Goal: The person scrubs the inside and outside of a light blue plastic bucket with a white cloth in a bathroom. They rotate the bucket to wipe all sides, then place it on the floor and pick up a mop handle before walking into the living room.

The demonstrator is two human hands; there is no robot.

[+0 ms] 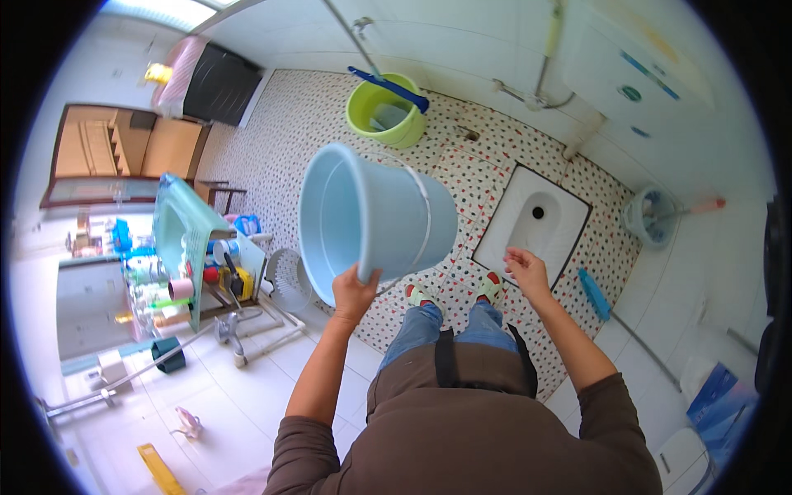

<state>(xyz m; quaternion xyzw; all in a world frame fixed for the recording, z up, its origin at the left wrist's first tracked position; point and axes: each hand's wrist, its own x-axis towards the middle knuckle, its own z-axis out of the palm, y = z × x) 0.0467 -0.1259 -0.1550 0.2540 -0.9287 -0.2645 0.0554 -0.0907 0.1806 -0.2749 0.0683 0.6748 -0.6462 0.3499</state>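
Observation:
My left hand (354,296) grips the rim of a large light-blue plastic bucket (402,216), which is tilted on its side in front of me, its mouth facing left. A white handle lies around the bucket's outside. My right hand (526,270) is raised to the right of the bucket, apart from it, with the fingers loosely curled and nothing seen in them. Beyond that hand, a white squat toilet (560,232) is set in the dotted tile floor.
A lime-green bucket (359,111) stands near the far wall with a blue squeegee or mop head (396,91) across it. At left are a glass washbasin (204,238) with toiletries and a grey basket (288,281). A blue-headed brush (593,296) and a toilet-brush bin (646,216) are at right.

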